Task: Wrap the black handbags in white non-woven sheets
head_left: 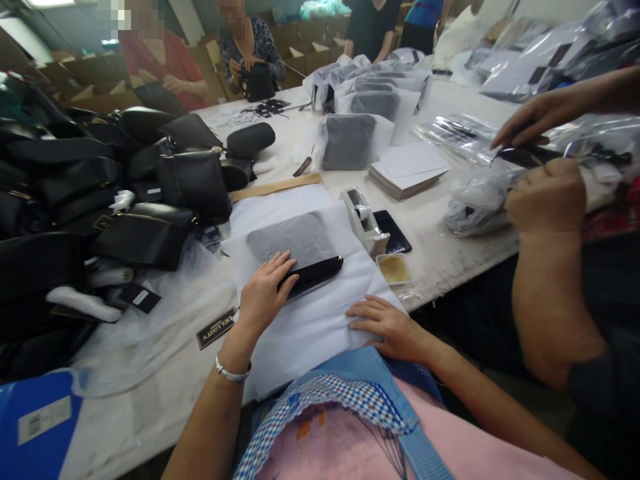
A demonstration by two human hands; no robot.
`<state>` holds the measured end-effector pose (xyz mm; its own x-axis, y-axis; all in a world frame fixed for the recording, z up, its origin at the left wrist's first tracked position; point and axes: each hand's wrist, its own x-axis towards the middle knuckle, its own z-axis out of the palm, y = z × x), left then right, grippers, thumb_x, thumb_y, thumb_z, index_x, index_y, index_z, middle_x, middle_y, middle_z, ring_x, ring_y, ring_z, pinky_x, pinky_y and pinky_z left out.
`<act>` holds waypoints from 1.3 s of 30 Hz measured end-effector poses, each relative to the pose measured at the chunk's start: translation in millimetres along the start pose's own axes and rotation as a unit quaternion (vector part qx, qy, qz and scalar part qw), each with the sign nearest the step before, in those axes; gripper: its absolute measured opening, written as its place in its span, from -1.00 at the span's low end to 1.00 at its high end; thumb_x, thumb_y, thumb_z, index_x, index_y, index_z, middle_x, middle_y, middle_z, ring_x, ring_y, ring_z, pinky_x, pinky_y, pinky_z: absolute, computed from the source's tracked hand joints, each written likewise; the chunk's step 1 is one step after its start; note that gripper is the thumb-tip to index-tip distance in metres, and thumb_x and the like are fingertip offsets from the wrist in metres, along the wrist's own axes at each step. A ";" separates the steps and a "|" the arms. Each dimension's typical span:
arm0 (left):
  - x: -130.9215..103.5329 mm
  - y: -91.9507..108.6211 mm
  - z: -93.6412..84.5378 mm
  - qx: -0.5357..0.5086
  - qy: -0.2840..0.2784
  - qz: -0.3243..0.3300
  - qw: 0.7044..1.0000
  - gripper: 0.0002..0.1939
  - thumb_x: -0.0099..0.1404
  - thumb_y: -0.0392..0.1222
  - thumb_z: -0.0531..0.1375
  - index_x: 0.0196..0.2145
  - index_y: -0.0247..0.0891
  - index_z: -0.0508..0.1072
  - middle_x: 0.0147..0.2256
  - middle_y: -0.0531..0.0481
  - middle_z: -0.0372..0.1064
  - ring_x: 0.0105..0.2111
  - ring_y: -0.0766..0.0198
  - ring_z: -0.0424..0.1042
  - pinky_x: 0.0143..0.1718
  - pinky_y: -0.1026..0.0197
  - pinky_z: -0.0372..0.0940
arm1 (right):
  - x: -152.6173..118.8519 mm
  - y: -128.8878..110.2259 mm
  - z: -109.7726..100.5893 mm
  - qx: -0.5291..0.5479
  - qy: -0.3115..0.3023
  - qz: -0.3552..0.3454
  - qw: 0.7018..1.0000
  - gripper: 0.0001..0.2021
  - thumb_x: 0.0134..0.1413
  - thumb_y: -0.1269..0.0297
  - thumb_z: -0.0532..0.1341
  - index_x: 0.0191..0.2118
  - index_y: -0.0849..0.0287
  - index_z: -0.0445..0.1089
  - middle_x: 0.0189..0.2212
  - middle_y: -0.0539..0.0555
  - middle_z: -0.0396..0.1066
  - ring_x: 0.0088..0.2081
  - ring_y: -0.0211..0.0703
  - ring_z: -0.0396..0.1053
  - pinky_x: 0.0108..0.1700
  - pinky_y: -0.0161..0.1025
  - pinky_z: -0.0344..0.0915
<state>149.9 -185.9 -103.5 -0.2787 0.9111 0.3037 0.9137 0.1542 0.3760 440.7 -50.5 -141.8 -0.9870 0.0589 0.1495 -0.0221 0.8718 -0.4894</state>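
A black handbag [316,273] lies on white tissue paper [310,333] in front of me, its far part covered by a thin sheet that looks grey over it. My left hand [267,290] rests on the covered bag with fingers stretched out, the thumb against its bare black edge. Flat on the near right part of the paper lies my right hand [385,327], fingers apart. A dark hang tag [216,328] with gold lettering sits on the table by my left wrist.
Black bags [140,233] are piled at left. A tape dispenser [364,223], phone [393,232] and stacked cards [409,170] stand to the right. Wrapped bags [350,141] line the back. A co-worker's hands [545,187] handle something dark at right; other people stand across the table.
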 end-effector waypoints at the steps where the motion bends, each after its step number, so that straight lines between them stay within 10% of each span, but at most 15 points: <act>1: 0.0 0.0 0.1 0.000 0.000 0.000 1.000 -0.63 0.43 -0.02 0.06 0.12 -0.10 0.40 0.23 0.00 0.27 0.26 0.10 0.20 0.28 -0.06 0.18 | -1.3 0.0 1.1 -0.003 0.002 -0.002 1.000 -0.58 0.09 0.32 0.29 0.10 0.04 0.42 0.15 0.12 0.37 0.19 0.00 0.27 0.31 0.12 0.06; 24: -0.1 1.0 -1.5 0.005 -0.005 -0.006 1.000 -0.63 0.43 -0.04 0.08 0.12 -0.13 0.40 0.23 -0.01 0.27 0.26 0.13 0.20 0.28 -0.03 0.17 | -1.9 6.7 19.6 -0.006 0.114 -0.020 0.993 -0.88 0.22 0.26 0.25 -0.17 0.05 0.52 0.00 0.04 0.51 0.09 -0.08 0.39 0.19 0.02 0.27; 32: 2.3 1.4 -7.9 -0.010 -0.027 -0.017 0.999 -0.60 0.43 0.01 0.05 0.14 -0.11 0.40 0.24 0.02 0.26 0.26 0.14 0.20 0.29 0.01 0.16 | 22.7 -15.3 -16.4 0.054 0.114 0.053 0.991 -0.87 0.27 0.28 0.20 -0.22 0.05 0.52 -0.13 0.02 0.56 -0.11 -0.19 0.50 0.21 -0.01 0.25; 39: 15.7 4.1 -40.3 -0.056 -0.159 -0.059 0.984 -0.39 0.43 0.21 -0.10 0.30 -0.10 0.19 0.28 0.02 0.17 0.30 0.15 0.11 0.30 0.03 0.08 | 72.1 -20.6 -60.3 0.040 0.178 0.127 0.975 -0.91 0.21 0.25 0.26 -0.22 0.03 0.53 -0.18 -0.02 0.58 -0.11 -0.15 0.51 0.05 -0.18 0.37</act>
<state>137.4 -186.3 -61.9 -0.2589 0.9655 -0.0299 0.8374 0.2397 0.4912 379.6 -34.9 -69.1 -0.8442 0.4465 0.2966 0.1904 0.7670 -0.6127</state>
